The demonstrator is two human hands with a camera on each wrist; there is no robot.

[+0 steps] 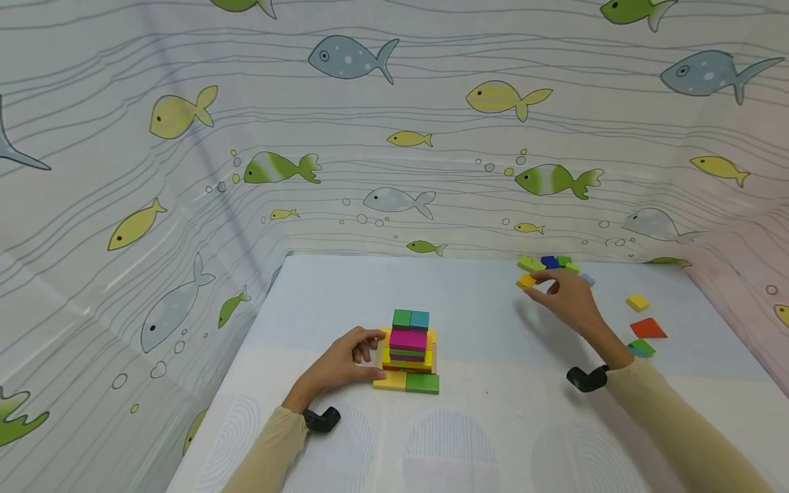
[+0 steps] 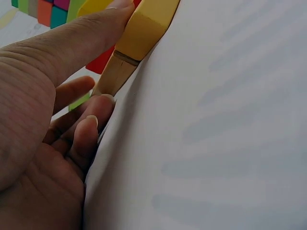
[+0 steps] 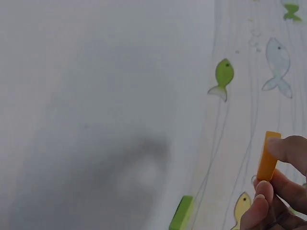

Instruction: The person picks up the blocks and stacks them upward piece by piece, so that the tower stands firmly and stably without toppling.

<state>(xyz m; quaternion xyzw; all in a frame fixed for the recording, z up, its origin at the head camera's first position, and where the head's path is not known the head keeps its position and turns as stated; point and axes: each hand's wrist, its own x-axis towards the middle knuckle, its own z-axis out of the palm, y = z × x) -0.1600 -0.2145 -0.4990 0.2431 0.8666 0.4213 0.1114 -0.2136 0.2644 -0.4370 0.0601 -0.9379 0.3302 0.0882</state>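
A stack of coloured toy blocks stands on the table, with magenta, green, teal, yellow and red pieces showing. My left hand holds its left side, thumb at the front and index finger farther back. In the left wrist view the thumb touches a yellow block, above a wooden piece; the other fingers are curled. To the right of the stack, my right hand pinches a small yellow-orange block between thumb and fingers. The right wrist view shows this block edge-on, raised off the table.
Loose green and blue blocks lie by the table's back edge, behind my right hand. Farther right are a yellow block, a red-orange piece and a green piece. Fish-patterned sheeting surrounds the table.
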